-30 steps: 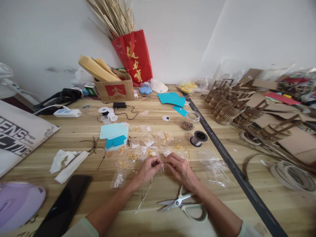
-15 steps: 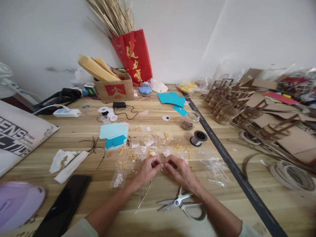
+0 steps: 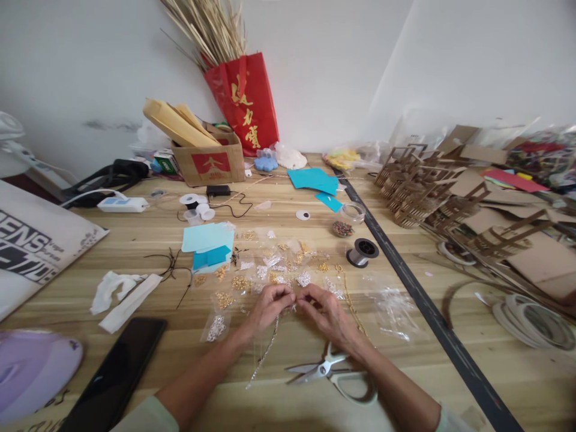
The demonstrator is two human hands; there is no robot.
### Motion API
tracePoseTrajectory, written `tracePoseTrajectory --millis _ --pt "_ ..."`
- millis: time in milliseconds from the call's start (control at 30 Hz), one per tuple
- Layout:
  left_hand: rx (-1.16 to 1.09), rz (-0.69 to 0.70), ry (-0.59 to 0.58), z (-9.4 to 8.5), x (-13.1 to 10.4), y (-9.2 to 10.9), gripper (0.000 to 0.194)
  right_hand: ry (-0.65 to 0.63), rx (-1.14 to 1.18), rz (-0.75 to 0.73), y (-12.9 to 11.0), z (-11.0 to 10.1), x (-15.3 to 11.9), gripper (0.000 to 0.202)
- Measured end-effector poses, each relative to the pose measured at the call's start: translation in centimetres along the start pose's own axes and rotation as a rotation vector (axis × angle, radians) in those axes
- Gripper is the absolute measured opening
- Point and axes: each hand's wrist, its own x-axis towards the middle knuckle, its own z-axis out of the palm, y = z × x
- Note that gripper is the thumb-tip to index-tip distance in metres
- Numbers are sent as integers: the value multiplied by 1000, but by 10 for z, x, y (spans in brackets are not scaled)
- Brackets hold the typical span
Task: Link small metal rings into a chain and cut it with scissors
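Note:
My left hand (image 3: 270,307) pinches the upper end of a thin silver chain (image 3: 265,354), whose lower part trails down toward the table's front. Close beside it, my right hand (image 3: 323,307) is closed in a pinch; whatever lies between its fingertips is too small to make out. The fingertips of both hands nearly meet. Small bags of silver findings (image 3: 303,278) and gold findings (image 3: 240,283) lie just beyond the hands. Scissors (image 3: 321,367) with open blades rest below my right hand, and a gold chain (image 3: 353,306) runs to its right.
A wire spool (image 3: 362,252) and a clear plastic bag (image 3: 390,306) lie at right. Blue cards (image 3: 207,239), white strips (image 3: 130,303) and a black phone (image 3: 117,372) are at left. Wooden frames (image 3: 418,186) crowd the far right, beyond a dark strip (image 3: 405,279).
My fingers have shifted slightly, with the left fingers straighter over the pinch. The silver chain hangs from them a little more visibly. Nothing else has clearly moved.

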Motion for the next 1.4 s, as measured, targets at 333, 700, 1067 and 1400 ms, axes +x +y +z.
tracePoseTrajectory --millis 333,700,1067,1400 --pt "-3 -19 1 -1 1 0 29 14 -45 -42 4 2 0 10" --pt "-44 -61 11 0 -2 10 28 18 4 32 4 1 2 11" --pt "0 -47 -2 0 -1 8 27 29 6 23 -1 1 1 11" --pt "-33 -44 5 1 1 3 25 75 -64 -77 6 10 -2 13"
